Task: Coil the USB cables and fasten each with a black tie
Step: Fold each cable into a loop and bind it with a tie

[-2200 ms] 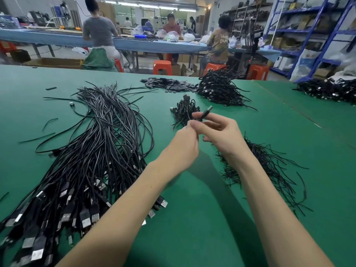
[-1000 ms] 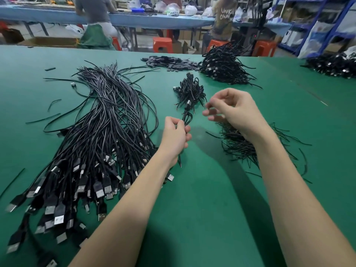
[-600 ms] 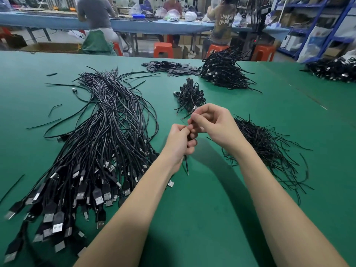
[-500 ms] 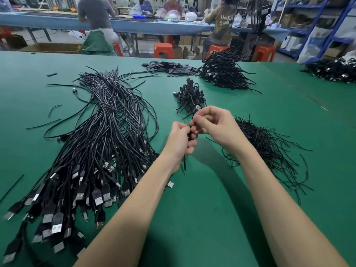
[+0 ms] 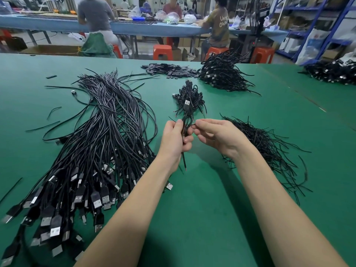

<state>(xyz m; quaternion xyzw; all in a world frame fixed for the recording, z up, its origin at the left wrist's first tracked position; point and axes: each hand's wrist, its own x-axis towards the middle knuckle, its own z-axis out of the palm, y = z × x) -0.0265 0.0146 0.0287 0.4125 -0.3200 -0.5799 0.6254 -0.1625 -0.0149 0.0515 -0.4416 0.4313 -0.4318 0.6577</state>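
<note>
We are working over the green table (image 5: 212,218), the big loose cable bundle (image 5: 100,143) lying to our left and the tie pile (image 5: 269,143) to our right. Our left hand (image 5: 173,140) is gripping a coiled USB cable (image 5: 186,112) upright, while our right hand (image 5: 215,134) is pinching a black tie (image 5: 190,124) beside it.

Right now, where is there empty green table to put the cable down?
Bare green table lies between the forearms, below the left hand and right hand. More lies right of the tie pile. It is crowded left, under the loose cables, and ahead at the small bundle heap.
</note>
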